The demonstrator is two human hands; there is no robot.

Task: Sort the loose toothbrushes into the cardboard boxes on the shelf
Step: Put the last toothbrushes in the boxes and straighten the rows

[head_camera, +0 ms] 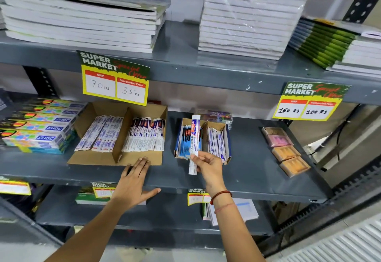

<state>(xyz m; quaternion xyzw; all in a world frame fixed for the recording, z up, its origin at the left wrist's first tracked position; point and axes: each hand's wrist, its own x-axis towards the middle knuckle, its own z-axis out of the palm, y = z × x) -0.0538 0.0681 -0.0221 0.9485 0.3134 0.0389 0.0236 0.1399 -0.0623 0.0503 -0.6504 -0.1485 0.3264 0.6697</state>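
Observation:
My right hand (208, 164) grips a packaged toothbrush (194, 136) by its lower part and holds it upright in front of the small cardboard box (225, 126). That box has two compartments, each with several packaged toothbrushes standing in it. To the left lies a large open cardboard box (103, 157) with a divider; rows of packaged toothbrushes fill both halves. My left hand (135, 179) rests flat, fingers apart, on the shelf edge and touches the large box's front flap.
Stacked toothpaste cartons (41, 125) sit at the left of the grey metal shelf (257, 171). Pink and orange soap packs (285, 151) lie at the right. Price signs (115, 79) hang from the upper shelf, which carries notebook stacks (247, 20).

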